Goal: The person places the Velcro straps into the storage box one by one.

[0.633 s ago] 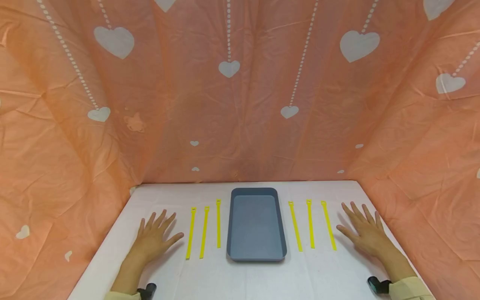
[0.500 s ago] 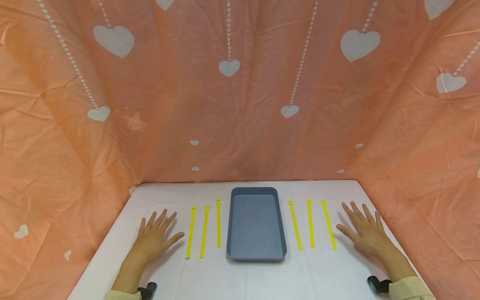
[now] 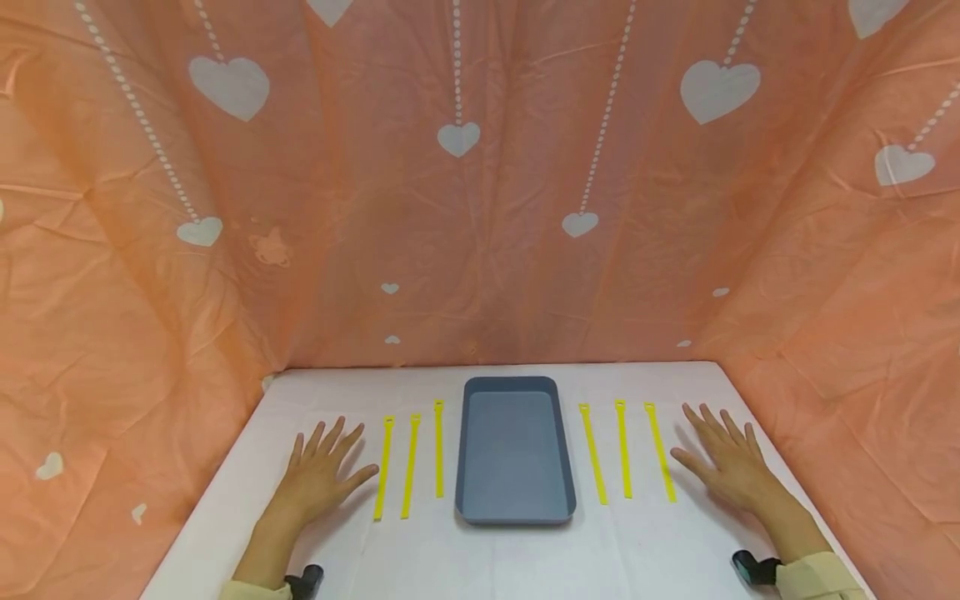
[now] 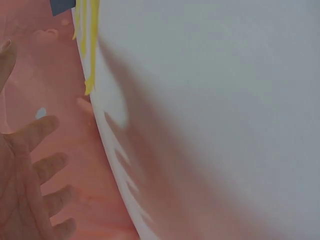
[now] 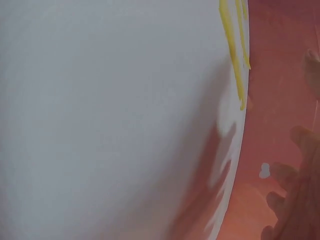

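Note:
My left hand (image 3: 313, 481) hovers over the left side of the table, fingers spread and holding nothing. Its thumb tip is right beside the outermost of three yellow cable ties (image 3: 383, 468), flat strips with a slotted head at the far end. On the other side, my right hand (image 3: 729, 467) is also spread and holds nothing, its thumb close to the outer one of three more yellow cable ties (image 3: 661, 452). Between the two groups lies a grey-blue rectangular tray (image 3: 516, 454) with nothing in it. In the left wrist view, the fingers (image 4: 52, 167) appear apart above their shadow.
A white cloth (image 3: 420, 558) covers the table. Peach curtains with white hearts (image 3: 480, 317) hang behind it and along both sides. Each wrist wears a black camera mount, one near the left sleeve (image 3: 306, 581) and one near the right sleeve (image 3: 753, 568).
My left hand has shifted slightly right, bringing its thumb up to the outermost cable tie. The right hand has barely moved, and the tray and cable ties lie as before.

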Demonstrator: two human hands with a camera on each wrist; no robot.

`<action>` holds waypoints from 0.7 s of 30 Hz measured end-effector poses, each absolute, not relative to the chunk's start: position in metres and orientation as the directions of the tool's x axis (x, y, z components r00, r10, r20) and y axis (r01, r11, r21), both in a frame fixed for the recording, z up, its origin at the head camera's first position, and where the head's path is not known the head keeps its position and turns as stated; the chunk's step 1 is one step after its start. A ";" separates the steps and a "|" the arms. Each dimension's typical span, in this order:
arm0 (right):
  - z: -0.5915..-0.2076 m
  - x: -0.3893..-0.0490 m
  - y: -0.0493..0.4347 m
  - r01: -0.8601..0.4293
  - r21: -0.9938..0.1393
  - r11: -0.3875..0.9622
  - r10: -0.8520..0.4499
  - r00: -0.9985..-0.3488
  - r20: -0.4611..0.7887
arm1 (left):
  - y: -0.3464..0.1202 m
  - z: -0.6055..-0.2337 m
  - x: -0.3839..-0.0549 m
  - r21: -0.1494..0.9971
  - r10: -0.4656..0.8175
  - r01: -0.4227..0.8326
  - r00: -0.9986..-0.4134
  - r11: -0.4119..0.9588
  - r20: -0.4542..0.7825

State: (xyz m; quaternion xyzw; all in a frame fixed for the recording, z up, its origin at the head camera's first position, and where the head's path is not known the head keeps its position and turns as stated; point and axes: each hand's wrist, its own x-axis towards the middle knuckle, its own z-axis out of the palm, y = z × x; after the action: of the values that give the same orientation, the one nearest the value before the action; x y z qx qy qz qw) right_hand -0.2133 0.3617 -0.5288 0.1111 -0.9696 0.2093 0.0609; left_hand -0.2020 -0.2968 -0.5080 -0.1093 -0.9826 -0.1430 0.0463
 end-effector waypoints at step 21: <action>-0.522 -0.231 0.346 -0.249 -0.500 0.830 -0.221 -0.968 0.115 | -0.256 -0.500 -0.204 0.267 0.275 0.304 -0.951 0.915 0.140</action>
State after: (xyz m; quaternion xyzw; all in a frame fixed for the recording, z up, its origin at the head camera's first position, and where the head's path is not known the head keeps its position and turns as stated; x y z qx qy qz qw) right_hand -0.2311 0.3457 -0.5218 0.1229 -0.9561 0.2647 0.0262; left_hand -0.2035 -0.2564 -0.4998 -0.1480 -0.9772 -0.1440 0.0497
